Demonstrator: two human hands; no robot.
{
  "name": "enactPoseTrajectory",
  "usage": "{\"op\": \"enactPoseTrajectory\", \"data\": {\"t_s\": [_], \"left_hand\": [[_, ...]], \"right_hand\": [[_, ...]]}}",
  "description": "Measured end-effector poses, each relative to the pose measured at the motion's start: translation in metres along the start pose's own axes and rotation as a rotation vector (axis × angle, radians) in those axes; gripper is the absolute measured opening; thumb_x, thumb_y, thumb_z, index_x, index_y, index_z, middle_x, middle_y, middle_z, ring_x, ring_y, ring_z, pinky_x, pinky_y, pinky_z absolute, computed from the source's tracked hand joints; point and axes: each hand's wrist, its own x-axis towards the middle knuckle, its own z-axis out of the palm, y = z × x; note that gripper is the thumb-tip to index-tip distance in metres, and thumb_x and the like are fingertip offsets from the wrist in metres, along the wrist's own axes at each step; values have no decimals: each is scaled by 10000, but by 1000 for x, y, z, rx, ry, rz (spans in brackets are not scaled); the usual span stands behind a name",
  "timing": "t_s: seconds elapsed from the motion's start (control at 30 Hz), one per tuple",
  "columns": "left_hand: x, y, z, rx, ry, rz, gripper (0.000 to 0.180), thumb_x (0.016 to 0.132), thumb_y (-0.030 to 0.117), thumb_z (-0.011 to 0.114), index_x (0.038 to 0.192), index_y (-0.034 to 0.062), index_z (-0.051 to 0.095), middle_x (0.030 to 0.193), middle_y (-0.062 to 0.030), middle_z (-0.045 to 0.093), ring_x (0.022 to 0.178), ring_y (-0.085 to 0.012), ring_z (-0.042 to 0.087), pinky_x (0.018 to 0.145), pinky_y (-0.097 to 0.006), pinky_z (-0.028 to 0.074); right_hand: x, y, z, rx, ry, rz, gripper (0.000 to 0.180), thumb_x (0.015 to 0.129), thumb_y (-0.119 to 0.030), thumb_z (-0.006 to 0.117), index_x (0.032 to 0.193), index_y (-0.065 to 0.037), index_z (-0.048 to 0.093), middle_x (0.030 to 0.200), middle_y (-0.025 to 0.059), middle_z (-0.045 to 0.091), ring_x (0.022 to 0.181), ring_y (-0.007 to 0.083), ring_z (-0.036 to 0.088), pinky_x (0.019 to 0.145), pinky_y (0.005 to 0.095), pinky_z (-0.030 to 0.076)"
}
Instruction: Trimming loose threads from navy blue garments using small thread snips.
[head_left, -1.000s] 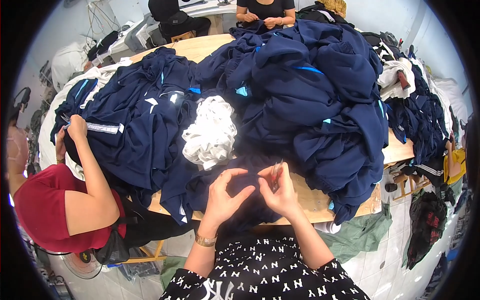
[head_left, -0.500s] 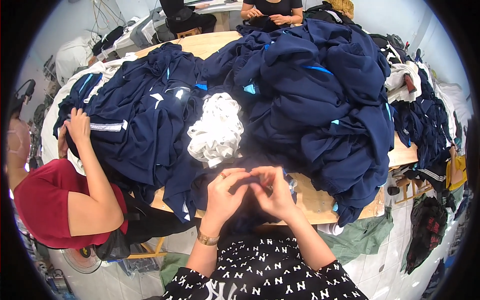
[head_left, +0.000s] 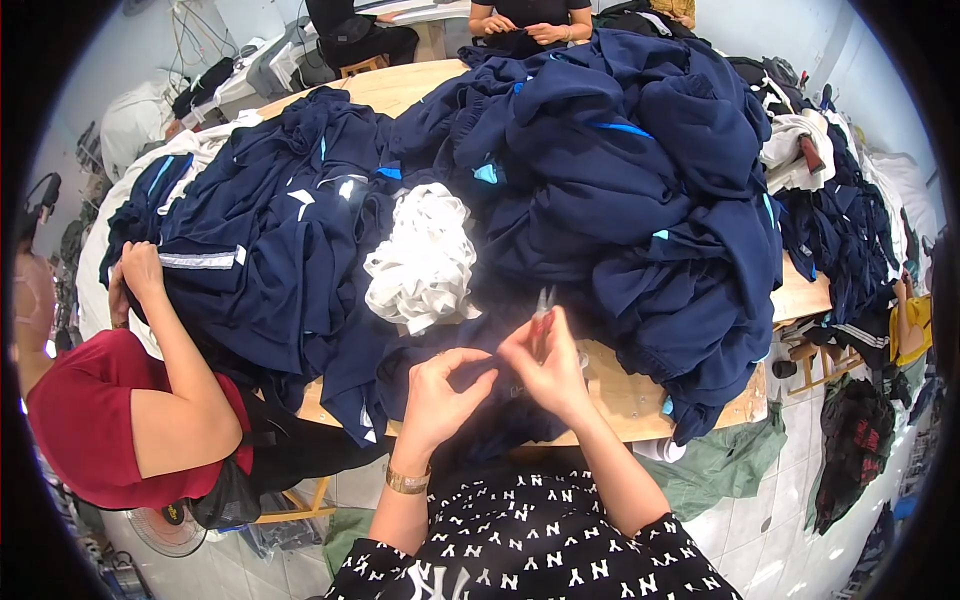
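Holding a navy garment [head_left: 470, 400] at the table's [head_left: 640, 395] near edge, we pinch its cloth in our left hand [head_left: 440, 395]; our right hand [head_left: 548, 365] grips small snips [head_left: 543, 305], tips up, just above the fabric. To trim well, we judge, keep the cloth taut between both hands and cut close without nicking it; the white bundle [head_left: 422, 262] lies just beyond, among navy heaps [head_left: 620, 170].

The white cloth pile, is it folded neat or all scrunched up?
Scrunched up. The white cloth pile is a loose crumpled heap with no flat folds, on the navy clothes.
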Motion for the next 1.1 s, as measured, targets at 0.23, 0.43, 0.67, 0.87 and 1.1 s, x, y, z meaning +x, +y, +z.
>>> {"op": "enactPoseTrajectory", "data": {"t_s": [0.23,0.43,0.67,0.87,1.1], "left_hand": [[-2,-6,1,12,54,7,217,706,94,709,888,-15,663,850,-139,674,797,-214,661,732,-285,495],[0,1,2,75,50,109,189,722,78,698,887,-3,654,836,-129,664,769,-241,650,704,-293,489],[2,-4,-1,99,4,196,177,758,75,676,916,6,638,859,-126,658,773,-248,638,697,-301,485],[2,-5,5,102,6,192,192,766,104,672,926,5,634,876,-138,648,817,-275,638,725,-319,492],[4,1,-2,153,-71,241,189,764,71,663,936,4,618,833,-125,622,769,-288,613,692,-331,474]], "right_hand": [[-8,-18,-5,-136,122,-75,305,820,-72,654,897,-44,360,734,26,542,651,64,523,570,209,420],[-6,-10,-4,-103,41,-72,300,814,1,634,934,-43,362,794,23,540,699,57,512,605,202,429],[6,-16,-18,404,193,66,247,838,-44,617,939,-54,391,796,42,573,627,79,558,540,204,444],[-11,-8,-3,-202,8,24,367,785,-111,701,881,-35,355,681,28,501,610,62,471,547,229,409],[-1,-2,-10,-148,-92,39,248,826,11,597,871,-49,361,774,4,470,715,54,459,624,192,397]]}}
